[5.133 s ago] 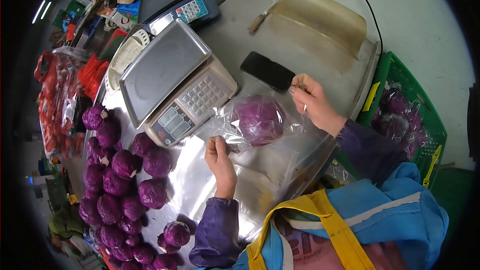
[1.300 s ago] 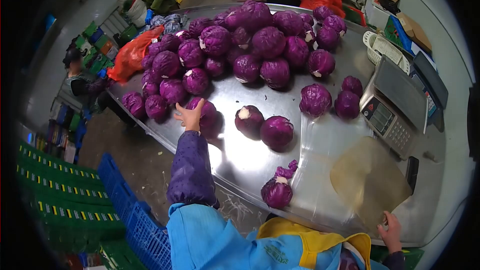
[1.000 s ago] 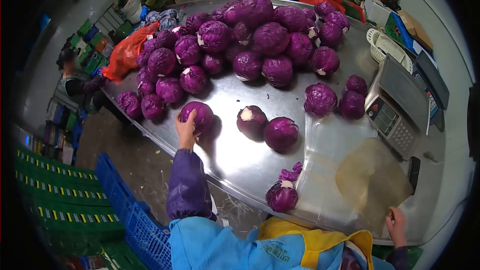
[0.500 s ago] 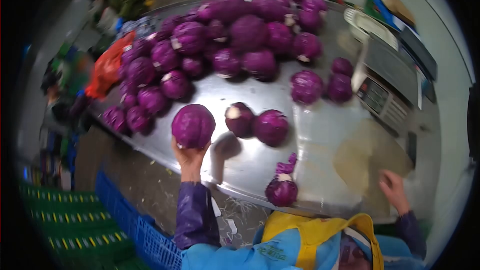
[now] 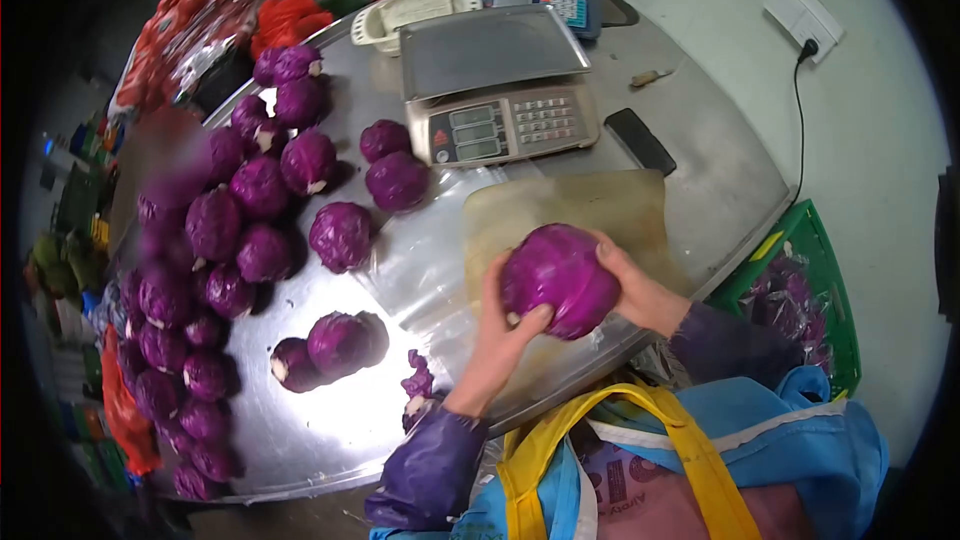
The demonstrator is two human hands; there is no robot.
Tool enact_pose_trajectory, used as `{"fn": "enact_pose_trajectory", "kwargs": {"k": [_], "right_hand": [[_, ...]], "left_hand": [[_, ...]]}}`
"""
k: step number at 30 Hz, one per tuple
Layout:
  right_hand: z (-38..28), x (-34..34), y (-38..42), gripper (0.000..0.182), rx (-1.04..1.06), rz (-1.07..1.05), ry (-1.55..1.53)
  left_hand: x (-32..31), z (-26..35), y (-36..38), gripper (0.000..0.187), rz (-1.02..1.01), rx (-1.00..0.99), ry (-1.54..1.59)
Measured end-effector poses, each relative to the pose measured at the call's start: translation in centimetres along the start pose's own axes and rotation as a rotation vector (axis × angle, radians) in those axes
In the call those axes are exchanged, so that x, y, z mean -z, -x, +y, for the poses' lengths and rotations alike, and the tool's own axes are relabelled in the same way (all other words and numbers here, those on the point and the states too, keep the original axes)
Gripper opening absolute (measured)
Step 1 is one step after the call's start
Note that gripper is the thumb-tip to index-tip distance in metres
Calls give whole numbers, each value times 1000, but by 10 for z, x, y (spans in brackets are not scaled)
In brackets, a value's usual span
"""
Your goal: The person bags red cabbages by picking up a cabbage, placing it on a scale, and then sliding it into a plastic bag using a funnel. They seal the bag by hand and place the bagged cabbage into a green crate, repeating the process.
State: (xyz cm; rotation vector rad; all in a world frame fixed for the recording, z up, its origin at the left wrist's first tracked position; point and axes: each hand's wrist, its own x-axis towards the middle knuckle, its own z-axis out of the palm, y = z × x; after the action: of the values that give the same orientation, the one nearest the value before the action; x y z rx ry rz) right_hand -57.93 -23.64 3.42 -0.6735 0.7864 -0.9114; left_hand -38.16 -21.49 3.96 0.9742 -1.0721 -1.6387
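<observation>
A large red cabbage (image 5: 561, 282) is held between both my hands above the tan mat (image 5: 620, 205), near the table's front edge. My left hand (image 5: 505, 332) grips its left and lower side, the thumb pressed on the front. Fingers of my right hand (image 5: 635, 285) wrap round its right side. Two cabbages (image 5: 338, 343) sit together on the metal table to the left. A small cabbage with loose purple leaves (image 5: 418, 385) lies partly hidden behind my left sleeve.
Many red cabbages (image 5: 213, 225) are heaped at the left. A weighing scale (image 5: 500, 90) stands behind the mat, with a phone (image 5: 640, 141) to its right. A green crate (image 5: 840, 310) of bagged purple produce stands at the right. Plastic bags (image 5: 415, 240) lie left of the mat.
The view has turned right. My left hand has brought the cabbage from the left part of the table over to the mat, and my right hand, empty before, now holds it too.
</observation>
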Motion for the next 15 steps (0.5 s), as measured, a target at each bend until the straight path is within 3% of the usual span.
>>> {"fn": "enact_pose_trajectory", "kwargs": {"k": [4, 6, 8, 10, 11, 12, 14, 15], "right_hand": [[-16, 78, -5, 55, 25, 257, 315], [-11, 105, -16, 56, 34, 343, 650], [-11, 116, -17, 59, 47, 330, 751], [-10, 121, -13, 61, 52, 314, 849], [-11, 121, -8, 64, 129, 418, 1039], [-11, 122, -5, 67, 209, 525, 1230], [-7, 132, 1, 71, 188, 581, 1174], [-5, 137, 4, 74, 166, 631, 1128]], "left_hand": [[-39, -52, -61, 69, -115, 18, -129], [-36, -81, -79, 65, -146, 51, -190], [-23, -100, -88, 61, -187, -166, -661], [-11, -73, -87, 60, 3, -228, -939], [2, -60, -88, 62, 100, -269, -1058], [20, -59, -89, 64, 225, -222, -1023], [71, -79, -92, 72, 415, -116, -1053], [79, -77, -88, 73, 429, 50, -920]]}}
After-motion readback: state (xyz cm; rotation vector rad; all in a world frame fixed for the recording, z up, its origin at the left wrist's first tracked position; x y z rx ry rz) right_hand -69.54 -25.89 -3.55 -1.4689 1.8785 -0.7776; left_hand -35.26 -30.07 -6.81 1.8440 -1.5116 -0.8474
